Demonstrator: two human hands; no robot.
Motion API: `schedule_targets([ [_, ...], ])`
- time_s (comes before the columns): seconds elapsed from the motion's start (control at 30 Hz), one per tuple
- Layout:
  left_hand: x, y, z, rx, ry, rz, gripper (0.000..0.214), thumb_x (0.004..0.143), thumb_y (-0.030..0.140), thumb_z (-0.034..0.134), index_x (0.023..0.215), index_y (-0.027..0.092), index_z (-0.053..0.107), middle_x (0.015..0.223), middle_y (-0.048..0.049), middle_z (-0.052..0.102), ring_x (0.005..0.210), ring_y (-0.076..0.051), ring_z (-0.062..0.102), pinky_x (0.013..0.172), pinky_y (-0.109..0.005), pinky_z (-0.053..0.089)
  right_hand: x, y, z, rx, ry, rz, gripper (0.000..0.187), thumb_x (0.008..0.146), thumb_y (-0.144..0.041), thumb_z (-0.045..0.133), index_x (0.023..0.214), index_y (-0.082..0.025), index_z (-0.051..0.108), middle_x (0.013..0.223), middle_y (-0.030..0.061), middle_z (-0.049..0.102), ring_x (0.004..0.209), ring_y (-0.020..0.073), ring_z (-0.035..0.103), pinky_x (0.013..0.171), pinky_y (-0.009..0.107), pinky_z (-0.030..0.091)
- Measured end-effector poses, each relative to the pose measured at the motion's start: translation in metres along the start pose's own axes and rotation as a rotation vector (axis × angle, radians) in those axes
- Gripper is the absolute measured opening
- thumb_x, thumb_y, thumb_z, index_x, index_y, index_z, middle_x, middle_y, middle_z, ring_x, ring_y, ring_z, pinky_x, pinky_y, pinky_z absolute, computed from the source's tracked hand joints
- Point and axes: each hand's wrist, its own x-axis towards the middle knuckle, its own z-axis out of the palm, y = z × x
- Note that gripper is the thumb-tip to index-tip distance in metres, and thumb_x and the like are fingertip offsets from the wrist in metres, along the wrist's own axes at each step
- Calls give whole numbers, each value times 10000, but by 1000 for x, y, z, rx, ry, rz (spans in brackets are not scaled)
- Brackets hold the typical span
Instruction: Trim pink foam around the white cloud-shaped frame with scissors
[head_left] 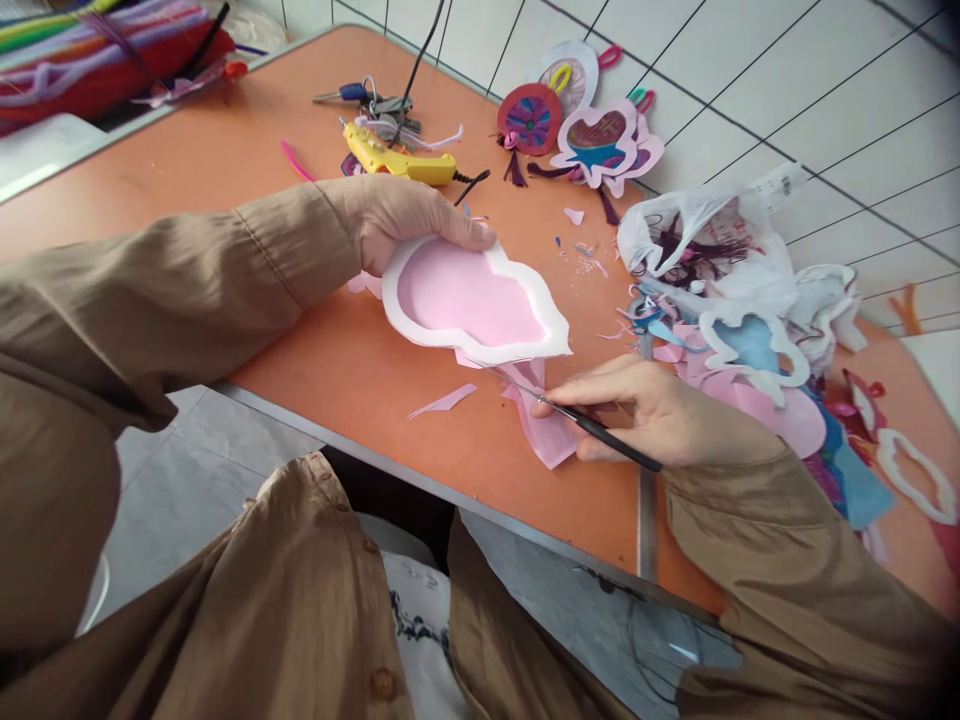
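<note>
While the right fingers grip scissors, the bag's print is unreadable.

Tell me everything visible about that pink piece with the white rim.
The pink piece has a smooth, sunken pink sheet, perhaps felt, within a thick, wavy white rim that looks like foam. It appears held above the orange table, the left hand gripping its far edge, thumb on top. Loose pink material hangs below its near edge, beside scissors in the right hand.
</note>
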Motion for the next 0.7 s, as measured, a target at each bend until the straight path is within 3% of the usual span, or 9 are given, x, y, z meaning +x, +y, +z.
schedule_targets([
  [0.37,1,-5,0,-9,-10,50,103,911,89,670,812,111,692,662,-55,717,989,-219,751,1020,-365,520,1,-5,5,145,-17,130,366,716,-357,786,984,-110,815,682,78,699,678,234,730,592,282,587],
  [0.7,1,-5,0,6,11,71,146,933,73,641,794,103,676,647,-44,717,948,-191,754,1092,-393,481,1,-4,5,124,15,77,327,723,-307,785,966,-90,817,651,59,666,595,182,661,536,252,555],
])
